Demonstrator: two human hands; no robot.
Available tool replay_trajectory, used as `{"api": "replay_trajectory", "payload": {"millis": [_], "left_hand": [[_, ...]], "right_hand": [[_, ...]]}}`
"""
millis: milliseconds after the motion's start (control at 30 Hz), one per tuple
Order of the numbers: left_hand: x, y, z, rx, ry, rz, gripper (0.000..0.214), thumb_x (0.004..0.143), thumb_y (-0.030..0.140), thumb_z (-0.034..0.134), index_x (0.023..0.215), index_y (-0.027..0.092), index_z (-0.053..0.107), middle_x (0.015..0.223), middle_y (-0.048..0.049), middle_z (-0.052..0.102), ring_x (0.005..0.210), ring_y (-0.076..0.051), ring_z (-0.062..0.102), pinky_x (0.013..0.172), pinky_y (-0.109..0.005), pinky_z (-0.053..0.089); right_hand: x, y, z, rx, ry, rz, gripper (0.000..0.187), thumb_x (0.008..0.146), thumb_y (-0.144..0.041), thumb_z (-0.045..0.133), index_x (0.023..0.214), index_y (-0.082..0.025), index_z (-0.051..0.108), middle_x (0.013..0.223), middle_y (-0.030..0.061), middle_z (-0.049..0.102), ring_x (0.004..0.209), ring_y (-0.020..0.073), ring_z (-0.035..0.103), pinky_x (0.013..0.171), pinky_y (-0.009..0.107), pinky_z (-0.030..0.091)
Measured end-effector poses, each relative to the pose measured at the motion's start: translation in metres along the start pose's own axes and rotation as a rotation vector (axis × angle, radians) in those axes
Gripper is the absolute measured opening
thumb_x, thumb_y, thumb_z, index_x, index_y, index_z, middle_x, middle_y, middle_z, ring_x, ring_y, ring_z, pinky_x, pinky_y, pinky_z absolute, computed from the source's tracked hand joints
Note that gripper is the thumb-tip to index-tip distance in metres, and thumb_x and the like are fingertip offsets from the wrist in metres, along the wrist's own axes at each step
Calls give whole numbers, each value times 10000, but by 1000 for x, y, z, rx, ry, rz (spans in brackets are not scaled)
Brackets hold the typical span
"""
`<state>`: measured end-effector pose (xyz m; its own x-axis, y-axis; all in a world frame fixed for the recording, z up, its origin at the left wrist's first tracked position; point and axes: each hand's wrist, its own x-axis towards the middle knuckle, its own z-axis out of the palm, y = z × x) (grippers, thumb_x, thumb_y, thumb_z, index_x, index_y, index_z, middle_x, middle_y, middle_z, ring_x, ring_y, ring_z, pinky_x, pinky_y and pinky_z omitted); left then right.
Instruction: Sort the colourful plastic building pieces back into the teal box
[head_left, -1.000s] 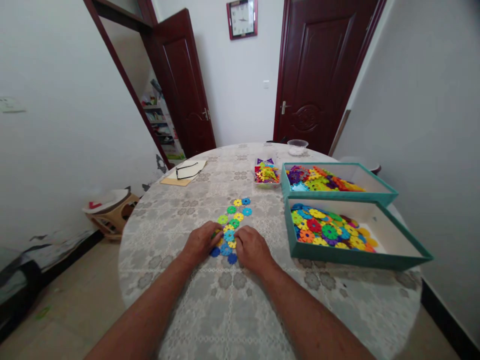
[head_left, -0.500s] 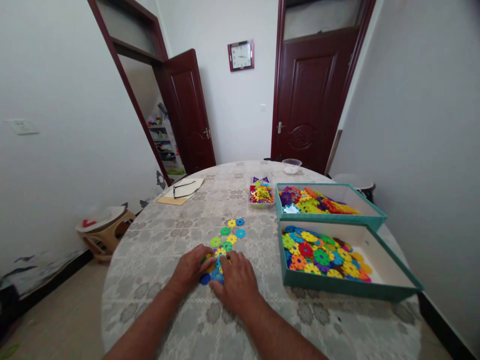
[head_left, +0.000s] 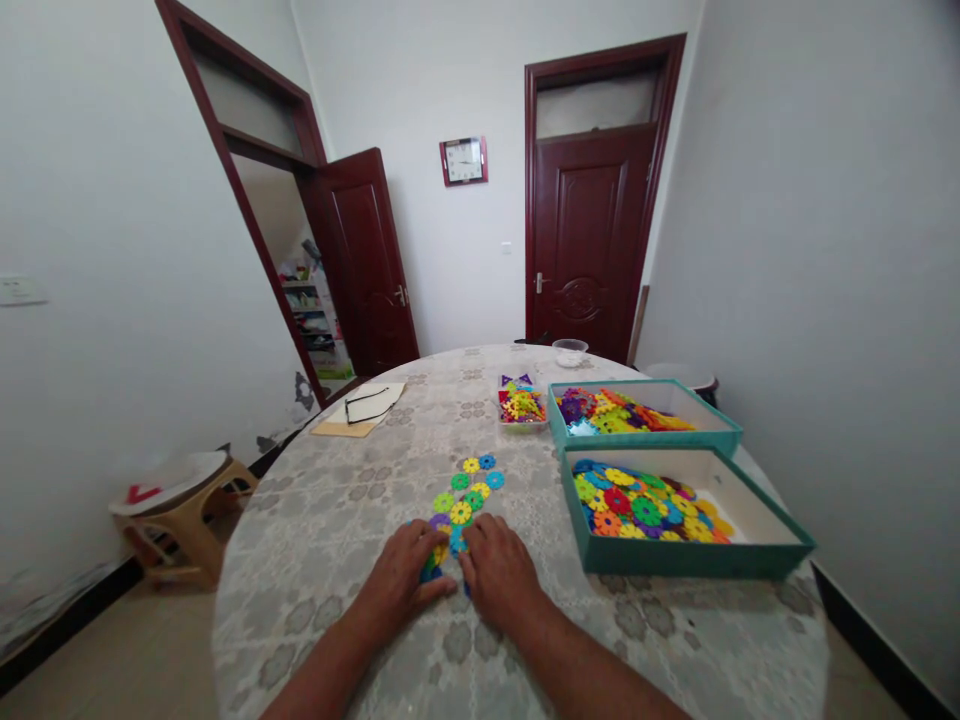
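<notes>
1. Fingers of the left hand (head_left: pixel 405 570) are curled over the left edge of the flower-shaped discs (head_left: pixel 460 513), thumb spread apart; whether a disc is pinched cannot be told.
2. Fingers of the right hand (head_left: pixel 501 565) are bent close together at the right edge; their grip is hidden.
3. The flower-shaped discs are laid on the tablecloth (head_left: pixel 307 530), lower centre of frame.
4. Loose discs (head_left: pixel 646 511) are contained in the front box (head_left: pixel 697 562), right of frame.
5. A clock (head_left: pixel 463 162) is mounted, upper centre.

multicoloured discs (head_left: pixel 461 512), grey floral tablecloth (head_left: pixel 315 525)
</notes>
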<state>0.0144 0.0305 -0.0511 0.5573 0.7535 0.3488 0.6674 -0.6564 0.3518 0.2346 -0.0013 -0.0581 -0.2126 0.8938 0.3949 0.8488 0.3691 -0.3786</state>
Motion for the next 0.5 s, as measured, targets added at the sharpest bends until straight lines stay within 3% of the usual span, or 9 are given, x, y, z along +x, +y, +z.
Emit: {"api": "replay_trajectory", "payload": {"millis": [133, 233, 400, 500], "left_hand": [[4, -1, 5, 8, 3, -35, 269, 990, 355, 623, 1217, 229, 695, 1121, -123, 673, 1060, -264, 649, 954, -413, 544], [8, 0, 7, 45, 12, -77, 235, 975, 254, 562, 1169, 220, 688, 1051, -104, 665, 985, -239, 657, 898, -373, 548], [13, 2, 6, 124, 17, -123, 162, 924, 186, 549, 1051, 218, 645, 994, -75, 648, 926, -217, 662, 855, -334, 529], [14, 3, 5, 159, -3, -108, 54, 955, 238, 564, 942, 217, 611, 948, -64, 633, 884, -213, 654, 800, -312, 511]], "right_hand": [[-1, 2, 1, -36, 9, -17, 108, 1021, -240, 601, 1108, -231, 662, 1145, 86, 664, 1078, 273, 595, 937, 391, 485], [-1, 4, 3, -41, 12, -30, 122, 1045, -227, 557, 1103, -232, 664, 1122, 85, 672, 1066, 261, 601, 938, 369, 475], [4, 11, 6, -8, 22, 3, 144, 1026, -143, 550, 1040, -210, 676, 1058, 86, 689, 1029, 243, 624, 919, 341, 468], [7, 15, 7, 1, 50, 34, 175, 1037, -138, 513, 1001, -199, 673, 1005, 83, 695, 983, 238, 636, 889, 334, 467]]}}
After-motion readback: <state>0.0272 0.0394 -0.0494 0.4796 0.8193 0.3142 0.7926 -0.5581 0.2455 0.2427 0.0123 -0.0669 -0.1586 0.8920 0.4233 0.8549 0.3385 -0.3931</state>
